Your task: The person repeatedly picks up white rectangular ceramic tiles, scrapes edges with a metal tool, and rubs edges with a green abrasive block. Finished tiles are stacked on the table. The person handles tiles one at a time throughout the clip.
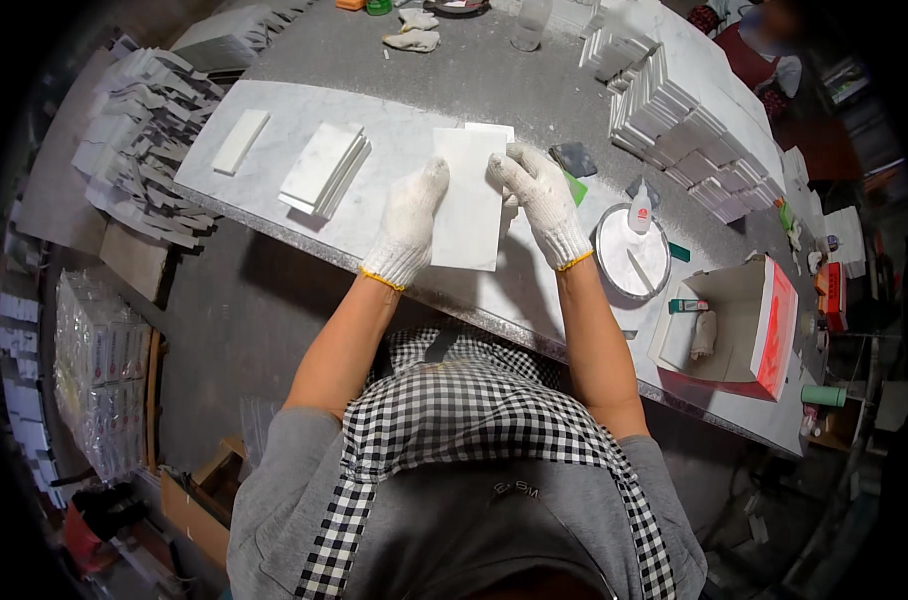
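Observation:
Between my gloved hands, above the pale marble slab, a white rectangular tile [467,210] is held nearly upright. My left hand [414,215], in a white knit glove, is closed on its left edge, thumb along the face. My right hand [544,195], gloved the same way, grips the right edge near the top, fingers bent. Another white piece [499,131] shows partly behind the tile's top; whether it is held too I cannot tell. To the left lie a short stack of white tiles [324,168] and one narrow white strip [241,142].
Right of my hands stand a round dish of white material [619,270] with a squeeze bottle [640,210] and an open cardboard box [771,330]. Tall tile stacks [664,110] fill the far right. Stone pieces [139,140] pile at far left; a glove [412,41] lies beyond.

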{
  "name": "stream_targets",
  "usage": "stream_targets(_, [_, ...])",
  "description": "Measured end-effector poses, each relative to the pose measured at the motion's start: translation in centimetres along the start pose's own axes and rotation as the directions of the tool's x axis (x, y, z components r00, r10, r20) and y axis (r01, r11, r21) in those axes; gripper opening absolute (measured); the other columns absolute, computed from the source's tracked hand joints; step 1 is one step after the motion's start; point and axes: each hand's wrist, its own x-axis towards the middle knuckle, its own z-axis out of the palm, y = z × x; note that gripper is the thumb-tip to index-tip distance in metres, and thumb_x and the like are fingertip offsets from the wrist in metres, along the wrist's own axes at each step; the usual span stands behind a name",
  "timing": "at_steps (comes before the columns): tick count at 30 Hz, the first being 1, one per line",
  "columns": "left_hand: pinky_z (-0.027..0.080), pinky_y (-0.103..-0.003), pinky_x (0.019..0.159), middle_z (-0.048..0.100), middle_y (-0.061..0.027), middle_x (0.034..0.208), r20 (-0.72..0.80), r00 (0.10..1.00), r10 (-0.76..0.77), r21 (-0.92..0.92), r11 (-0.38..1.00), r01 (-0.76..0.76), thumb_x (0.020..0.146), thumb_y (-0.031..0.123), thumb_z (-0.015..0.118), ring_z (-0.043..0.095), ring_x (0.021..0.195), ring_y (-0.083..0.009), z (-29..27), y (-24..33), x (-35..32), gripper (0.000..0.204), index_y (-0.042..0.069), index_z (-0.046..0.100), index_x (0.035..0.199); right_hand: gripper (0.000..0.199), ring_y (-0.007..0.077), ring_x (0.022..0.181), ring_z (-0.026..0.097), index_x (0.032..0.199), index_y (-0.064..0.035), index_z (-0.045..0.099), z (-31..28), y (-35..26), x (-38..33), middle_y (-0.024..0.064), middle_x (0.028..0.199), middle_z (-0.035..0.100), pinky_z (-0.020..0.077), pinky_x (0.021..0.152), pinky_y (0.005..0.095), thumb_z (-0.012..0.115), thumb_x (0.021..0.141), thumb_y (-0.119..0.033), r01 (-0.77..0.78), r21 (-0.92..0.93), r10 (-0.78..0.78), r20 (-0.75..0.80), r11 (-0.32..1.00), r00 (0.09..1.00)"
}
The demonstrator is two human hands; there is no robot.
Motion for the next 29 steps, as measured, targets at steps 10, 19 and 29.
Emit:
stream_targets(10, [0.063, -0.037, 0.079, 0.070, -0.0161, 0.109, -0.123, 0.991, 0.055, -0.096, 0.993, -0.067, 0.110, 0.033, 0.049, 0.073, 0.094, -0.0237, -1.3, 0.3, 1.0, 0.045, -0.008, 0.061, 0.122, 0.050, 0.0126, 0.087, 0.064, 0.119, 0.0049, 0.066, 2.0, 1.6, -4.2, 0.0076, 0.096, 0.072, 0.0507, 0.080, 0.0281, 0.071, 0.092, -0.037, -0.161, -0.041, 0.166, 0.155, 0.986, 0.974])
stream_targets(19, [0.052, -0.045, 0.106, 0.059, -0.0146, 0.134, -0.041, 0.991, 0.127, -0.307, 0.942, -0.134, 0.109, 0.029, 0.052, 0.060, 0.124, -0.0265, -2.0, -0.3, 1.0, 0.047, -0.003, 0.047, 0.142, 0.045, 0.0113, 0.091, 0.064, 0.129, 0.0044, 0.065, 2.7, 1.8, -6.3, 0.0087, 0.101, 0.072, 0.0514, 0.078, 0.0270, 0.067, 0.095, -0.026, -0.067, 0.000, 0.067, 0.069, 0.998, 0.995])
stream_targets(29, [0.040, -0.050, 0.117, 0.052, -0.0113, 0.145, 0.067, 0.997, 0.024, -0.273, 0.962, -0.005, 0.106, 0.027, 0.059, 0.049, 0.137, -0.0289, -3.1, -1.3, 2.4, 0.052, 0.004, 0.042, 0.150, 0.046, 0.0089, 0.085, 0.062, 0.136, 0.0024, 0.062, 1.1, 1.3, -6.3, 0.0042, 0.100, 0.070, 0.0510, 0.075, 0.0258, 0.064, 0.098, -0.024, -0.022, 0.143, 0.029, -0.047, 0.989, 0.998])
